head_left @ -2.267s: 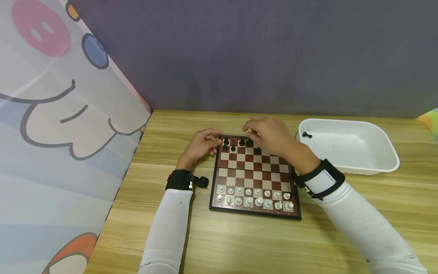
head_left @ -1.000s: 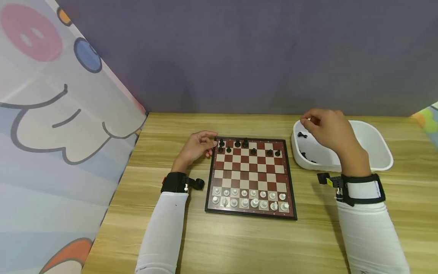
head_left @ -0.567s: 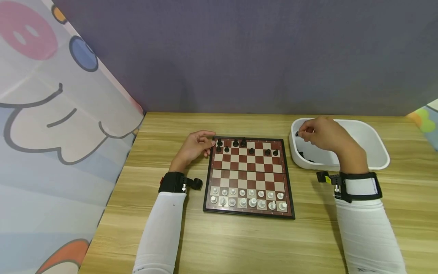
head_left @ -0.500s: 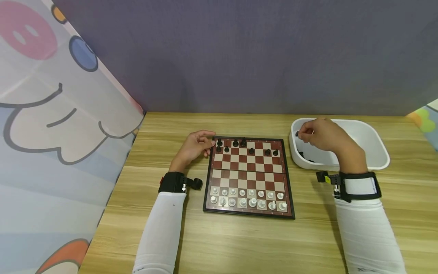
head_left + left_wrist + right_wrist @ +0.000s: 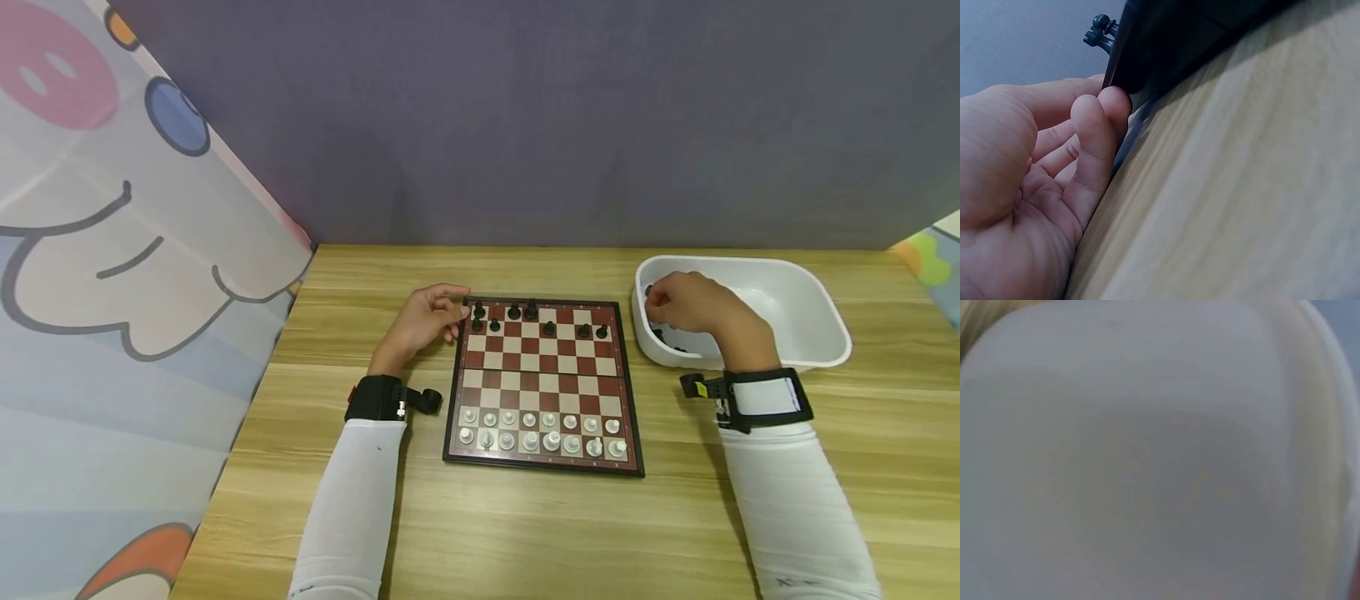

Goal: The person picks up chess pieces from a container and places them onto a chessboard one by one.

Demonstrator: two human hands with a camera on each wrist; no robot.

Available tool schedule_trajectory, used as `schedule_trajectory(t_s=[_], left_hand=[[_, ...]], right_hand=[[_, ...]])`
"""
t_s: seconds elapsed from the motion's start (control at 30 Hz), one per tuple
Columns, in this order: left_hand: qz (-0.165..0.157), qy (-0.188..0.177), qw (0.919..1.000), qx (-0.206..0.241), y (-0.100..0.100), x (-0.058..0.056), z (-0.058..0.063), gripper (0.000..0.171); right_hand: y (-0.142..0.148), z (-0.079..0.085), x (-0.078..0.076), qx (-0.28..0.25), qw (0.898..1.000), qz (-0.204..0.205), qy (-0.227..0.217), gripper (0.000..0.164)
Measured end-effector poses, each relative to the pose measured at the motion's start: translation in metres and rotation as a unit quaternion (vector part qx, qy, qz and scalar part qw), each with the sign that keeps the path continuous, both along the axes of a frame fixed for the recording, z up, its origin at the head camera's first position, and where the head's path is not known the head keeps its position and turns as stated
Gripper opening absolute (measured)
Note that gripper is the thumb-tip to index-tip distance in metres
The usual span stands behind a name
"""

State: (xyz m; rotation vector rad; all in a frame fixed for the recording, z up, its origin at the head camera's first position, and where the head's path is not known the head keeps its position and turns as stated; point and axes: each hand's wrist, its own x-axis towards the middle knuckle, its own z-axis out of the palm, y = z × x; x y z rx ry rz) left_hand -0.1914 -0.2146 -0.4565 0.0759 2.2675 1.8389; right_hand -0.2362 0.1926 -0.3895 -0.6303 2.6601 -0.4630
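Note:
A magnetic-style chessboard (image 5: 547, 363) lies on the table with two rows of white chess pieces (image 5: 551, 440) at its near side. Several black chess pieces (image 5: 531, 311) stand along the far side. At the far left corner my left hand (image 5: 422, 323) grips the board's edge between thumb and fingers; the left wrist view shows the fingertips at the dark rim (image 5: 1119, 69). My right hand (image 5: 693, 307) reaches down into the white plastic tray (image 5: 806, 321), fingers bent downward among black pieces (image 5: 660, 335) at its left end. I cannot tell whether its hidden fingertips hold one.
The wooden table (image 5: 525, 533) ends at a dark grey partition (image 5: 525, 125) behind the board and tray. A cartoon-printed wall covering (image 5: 90, 375) borders the left side. The right wrist view shows only the blurred white tray.
My right hand has left the board's far side, moved right over the tray, and sunk lower into its left end. My left hand stays at the board corner; the camera view shifts slightly.

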Motion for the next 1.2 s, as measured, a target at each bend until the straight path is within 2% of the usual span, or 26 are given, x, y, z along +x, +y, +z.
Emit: schedule_trajectory(t_s=[0.37,0.6,0.77,1.2], left_hand=[[0.001,0.001,1.0,0.004,0.0009,0.0012,0.0016,0.033],[0.0,0.004,1.0,0.001,0.0001,0.0004,0.0004,0.035],[-0.004,0.003,1.0,-0.001,-0.0001,-0.0012,-0.001,0.037],[-0.001,-0.001,1.0,0.0,-0.0003,-0.0017,-0.001,0.033]], right_hand=[[-0.0045,-0.0039,-0.0006,0.021,1.0,-0.016,-0.01,0.02],[-0.0047,-0.0073,-0.0015,0.02,0.999,-0.034,0.0,0.02],[-0.0033,-0.0086,-0.0025,0.029,0.999,-0.03,-0.001,0.019],[-0.0008,-0.0023,-0.0023,-0.001,0.999,-0.032,-0.009,0.019]])
